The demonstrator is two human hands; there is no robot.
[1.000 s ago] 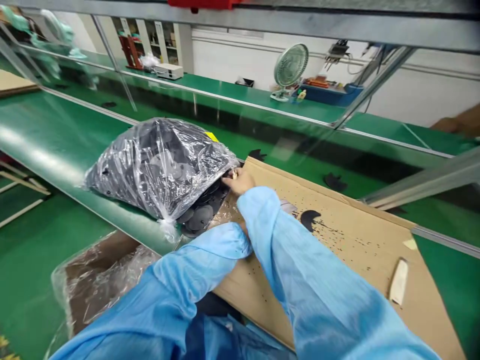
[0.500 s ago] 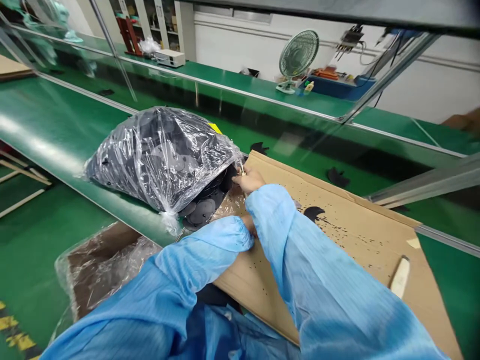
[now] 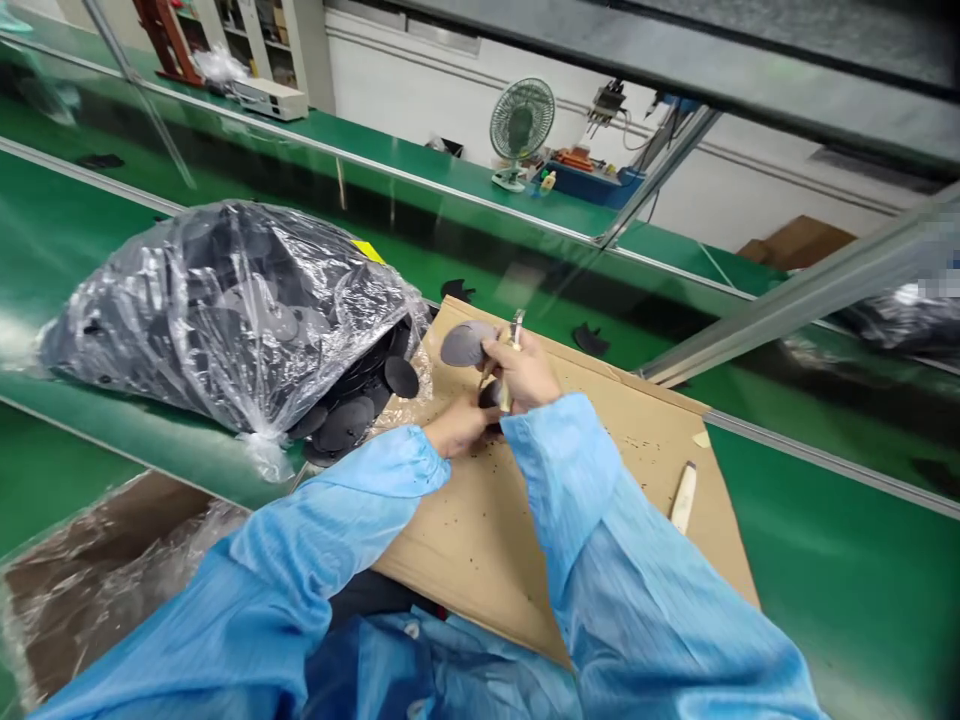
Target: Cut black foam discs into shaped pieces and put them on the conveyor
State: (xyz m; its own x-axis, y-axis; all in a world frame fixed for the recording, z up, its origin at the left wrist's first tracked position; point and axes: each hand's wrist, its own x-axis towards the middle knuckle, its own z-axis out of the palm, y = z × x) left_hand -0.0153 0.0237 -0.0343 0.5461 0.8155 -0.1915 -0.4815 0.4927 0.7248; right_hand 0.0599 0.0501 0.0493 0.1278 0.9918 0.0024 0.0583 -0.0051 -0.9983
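In the head view, my right hand (image 3: 531, 372) is closed over the cardboard. Its fingers pinch a thin grey disc (image 3: 465, 343), and a pale-handled tool (image 3: 517, 322) with a metal end sits in the same grip. Just below and left, my left hand (image 3: 457, 427) is closed on a dark rounded piece (image 3: 491, 393), partly covered by the fingers. The two hands nearly touch. To the left lies a clear plastic bag (image 3: 232, 300) full of dark discs, several spilling from its mouth, one loose disc (image 3: 401, 377) at the edge.
Under the hands lies a cardboard sheet (image 3: 600, 480) strewn with small black bits. A second pale handle (image 3: 683, 497) rests on it at right. Dark crescent-shaped offcuts (image 3: 591, 340) lie behind. A plastic-lined box (image 3: 97, 560) stands lower left, and a metal post (image 3: 780, 300) slants at right.
My right hand has come back from the bag's mouth and now holds a grey disc over the cardboard. My left hand, mostly hidden before, shows now. The view has turned right.
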